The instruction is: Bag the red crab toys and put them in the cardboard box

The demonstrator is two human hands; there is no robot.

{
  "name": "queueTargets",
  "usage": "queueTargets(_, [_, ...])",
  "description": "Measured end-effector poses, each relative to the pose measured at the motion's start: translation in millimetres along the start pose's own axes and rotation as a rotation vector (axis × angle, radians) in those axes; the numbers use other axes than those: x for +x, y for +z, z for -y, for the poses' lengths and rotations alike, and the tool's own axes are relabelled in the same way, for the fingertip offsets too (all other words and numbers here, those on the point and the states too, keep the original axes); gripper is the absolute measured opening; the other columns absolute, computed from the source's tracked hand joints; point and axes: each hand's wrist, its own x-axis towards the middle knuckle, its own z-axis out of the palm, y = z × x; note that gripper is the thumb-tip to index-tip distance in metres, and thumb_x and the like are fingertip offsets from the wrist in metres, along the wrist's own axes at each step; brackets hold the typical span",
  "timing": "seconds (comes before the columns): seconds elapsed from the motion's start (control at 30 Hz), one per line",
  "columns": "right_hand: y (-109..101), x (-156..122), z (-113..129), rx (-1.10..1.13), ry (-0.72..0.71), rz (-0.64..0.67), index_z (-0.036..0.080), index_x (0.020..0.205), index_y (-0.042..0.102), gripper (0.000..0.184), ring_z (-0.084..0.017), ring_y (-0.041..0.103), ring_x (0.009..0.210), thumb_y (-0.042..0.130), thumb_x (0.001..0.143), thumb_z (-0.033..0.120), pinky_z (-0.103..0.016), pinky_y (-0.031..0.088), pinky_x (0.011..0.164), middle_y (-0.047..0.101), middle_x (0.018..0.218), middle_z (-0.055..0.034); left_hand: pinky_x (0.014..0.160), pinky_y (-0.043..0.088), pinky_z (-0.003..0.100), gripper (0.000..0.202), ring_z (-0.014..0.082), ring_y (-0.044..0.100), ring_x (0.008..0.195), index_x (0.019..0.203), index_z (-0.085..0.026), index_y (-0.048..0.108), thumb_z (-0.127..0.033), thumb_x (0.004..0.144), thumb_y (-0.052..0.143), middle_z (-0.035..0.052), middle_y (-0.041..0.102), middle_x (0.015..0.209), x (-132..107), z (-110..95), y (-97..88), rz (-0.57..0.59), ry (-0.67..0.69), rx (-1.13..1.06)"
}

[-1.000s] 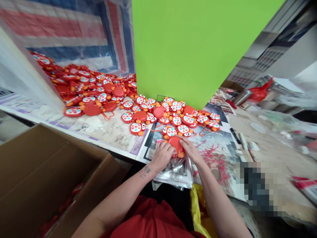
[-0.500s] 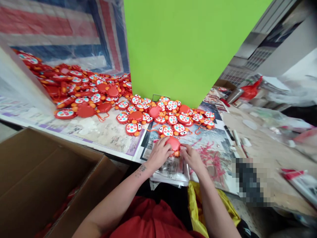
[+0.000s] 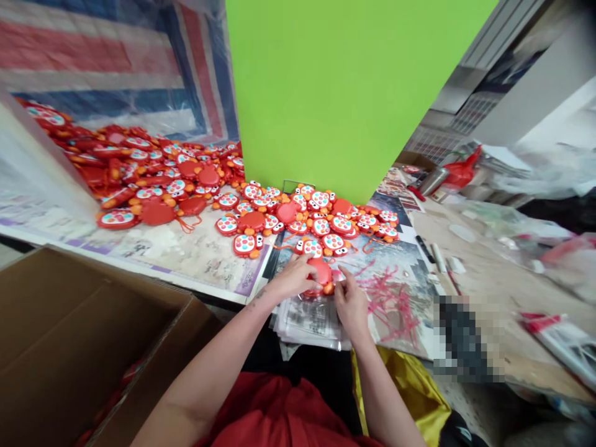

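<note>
A red turtle-shaped toy [image 3: 320, 272] with orange feet lies face down over a stack of clear plastic bags with printed sheets [image 3: 310, 320]. My left hand [image 3: 294, 277] grips its left side, fingers curled over the edge. On the other side, my right hand [image 3: 350, 299] is raised beside the toy with thumb and index finger pinched close to its right edge; a bit of clear, pinkish film shows there. Whether those fingertips hold anything is too small to tell. Just beyond, several like toys [image 3: 334, 242] with white dotted shells lie in a loose group.
A big heap of toys [image 3: 153, 167] fills the left back. A green panel [image 3: 344, 99] stands behind the group. Pink strings [image 3: 391, 304] lie to the right. An open cardboard box [image 3: 84, 335] sits at lower left, a yellow bag [image 3: 405, 385] below the table edge.
The toy has shifted slightly left and turned in my left hand. My right hand has risen a little, its fingers now pinched by the toy's edge. The view has swung slightly.
</note>
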Motion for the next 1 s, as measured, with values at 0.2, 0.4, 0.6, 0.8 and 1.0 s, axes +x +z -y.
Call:
queueTargets(0.2, [5.9,-3.0,9.6,0.243,0.059,-0.085,0.017,0.133,0.053,0.045,-0.019,0.058,0.061,0.046,0.091,0.034,-0.033,0.048,0.063,0.064,0.077,-0.0037,0.092,0.045,0.038,0.015,0.0233,0.060,0.097,0.093,-0.017,0.060,-0.028,0.095,0.051,0.0072,0.065,0.095,-17.5,-20.0,10.4,-0.110,0.031,0.108])
queueTargets(0.4, [0.5,-4.2,24.8,0.515,0.103,-0.079,0.025,0.131,0.049,0.041,-0.014,0.055,0.057,0.048,0.094,0.041,-0.028,0.047,0.055,0.057,0.083,-0.0007,0.097,0.044,0.042,0.030,0.0260,0.056,0.113,0.115,-0.018,0.055,-0.035,0.091,0.058,0.0118,0.062,0.119,-31.0,-1.8,11.2,-0.437,-0.072,-0.145])
queueTargets(0.6, [-6.4,-1.0,28.6,0.415,0.005,-0.150,0.023,0.128,0.054,0.037,-0.018,0.058,0.070,0.047,0.095,0.037,-0.032,0.048,0.064,0.062,0.085,-0.0043,0.089,0.051,0.035,0.038,0.0198,0.065,0.100,0.122,-0.016,0.054,-0.035,0.090,0.056,0.0116,0.067,0.114,-36.8,21.2,23.0,-0.282,-0.215,-0.827])
queueTargets(0.8, [-7.8,9.8,25.9,0.088,-0.288,-0.166,0.026,0.126,0.059,0.033,-0.026,0.060,0.104,0.046,0.096,0.028,-0.048,0.047,0.093,0.067,0.110,-0.0094,0.072,0.053,0.028,0.019,0.0165,0.067,0.078,0.094,-0.013,0.065,-0.027,0.086,0.055,0.0074,0.074,0.096,-33.8,8.3,23.1,-0.241,-0.282,-0.910])
queueTargets(1.0, [-1.9,19.3,44.5,-0.070,-0.525,-0.029,0.030,0.134,0.056,0.041,-0.028,0.058,0.109,0.051,0.094,0.022,-0.049,0.046,0.096,0.073,0.096,-0.0059,0.095,0.051,0.034,0.027,0.0203,0.067,0.104,0.107,-0.019,0.070,-0.021,0.087,0.052,0.0053,0.073,0.110,-26.3,-0.4,20.4,-0.256,-0.091,-0.672])
